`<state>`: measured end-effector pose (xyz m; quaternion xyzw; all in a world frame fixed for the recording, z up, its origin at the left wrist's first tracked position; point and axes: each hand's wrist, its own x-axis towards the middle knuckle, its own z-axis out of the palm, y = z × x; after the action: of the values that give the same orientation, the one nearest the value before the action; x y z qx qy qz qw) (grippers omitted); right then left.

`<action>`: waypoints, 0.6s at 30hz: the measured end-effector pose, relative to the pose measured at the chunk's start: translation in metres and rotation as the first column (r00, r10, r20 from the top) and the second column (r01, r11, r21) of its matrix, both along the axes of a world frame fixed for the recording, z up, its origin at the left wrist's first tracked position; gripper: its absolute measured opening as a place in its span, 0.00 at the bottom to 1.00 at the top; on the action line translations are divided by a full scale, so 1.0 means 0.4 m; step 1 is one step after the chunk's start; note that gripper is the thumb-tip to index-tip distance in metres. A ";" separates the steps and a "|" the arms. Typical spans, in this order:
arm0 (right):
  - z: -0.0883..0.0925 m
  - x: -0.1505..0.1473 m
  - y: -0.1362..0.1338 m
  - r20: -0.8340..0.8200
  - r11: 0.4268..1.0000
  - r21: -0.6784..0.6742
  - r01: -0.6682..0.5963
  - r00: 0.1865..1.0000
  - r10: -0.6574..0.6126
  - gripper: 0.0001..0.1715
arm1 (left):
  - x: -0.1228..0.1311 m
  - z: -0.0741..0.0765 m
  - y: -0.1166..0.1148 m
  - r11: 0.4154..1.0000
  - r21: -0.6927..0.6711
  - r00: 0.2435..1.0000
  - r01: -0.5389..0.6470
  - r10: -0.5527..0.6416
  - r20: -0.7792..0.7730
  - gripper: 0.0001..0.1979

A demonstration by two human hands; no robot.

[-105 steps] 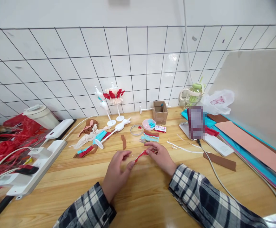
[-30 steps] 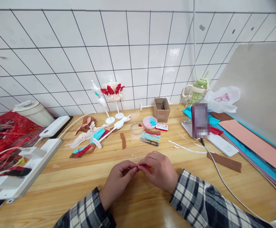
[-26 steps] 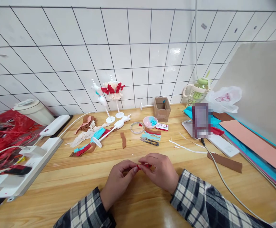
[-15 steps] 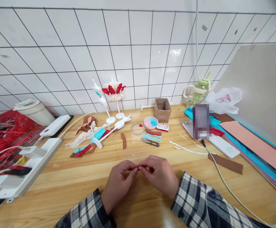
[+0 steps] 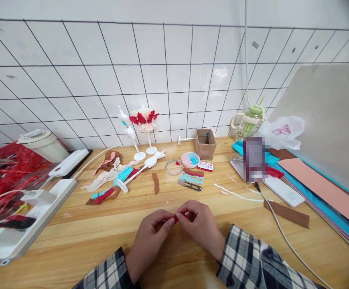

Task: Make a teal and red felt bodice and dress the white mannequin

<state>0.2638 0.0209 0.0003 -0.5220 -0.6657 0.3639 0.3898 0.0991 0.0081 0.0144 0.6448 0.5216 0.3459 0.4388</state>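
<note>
A small piece of red crepe paper [image 5: 176, 218] is pinched between my two hands, low over the middle of the table. My left hand [image 5: 153, 237] grips it with thumb and forefinger. From the other side, my right hand [image 5: 201, 225] pinches the same piece; most of it is hidden by the fingers. Beyond the hands lie thread snips [image 5: 190, 185], torn blue crepe paper strips [image 5: 191, 179] and a brown strip [image 5: 155, 184]. A pink bowl [image 5: 186, 161] with blue bits sits behind them, beside a metal ring [image 5: 173, 167].
Two small white mannequins [image 5: 143, 127] stand by the tiled wall; a third [image 5: 141, 170] lies on paper scraps. A cardboard box [image 5: 205, 144] is at the back. On the right are a phone [image 5: 254, 159], its cable and crepe sheets [image 5: 321, 176]; a power strip [image 5: 39, 216] is left.
The view has tilted up slightly. My fingers have shifted on the red crepe paper, and more of it shows between the fingertips.
</note>
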 end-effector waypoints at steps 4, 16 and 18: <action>0.001 -0.006 -0.009 -0.009 0.998 0.061 0.008 1.000 -0.007 0.06 | 0.006 -0.002 0.004 0.994 -0.099 0.995 -0.053 0.060 0.074 0.15; -0.015 -0.004 -0.015 -0.033 0.999 0.035 -0.040 0.999 0.041 0.09 | 0.000 0.000 0.006 0.988 -0.129 0.989 -0.085 0.100 0.111 0.13; -0.015 -0.005 -0.015 -0.032 0.998 0.042 -0.037 0.999 0.038 0.09 | 0.000 0.001 0.008 0.990 -0.120 0.989 -0.076 0.090 0.119 0.13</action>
<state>0.2618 0.0149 -0.0059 -0.4951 -0.6763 0.3658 0.4045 0.0991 0.0113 0.0148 0.5735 0.5388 0.3727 0.4918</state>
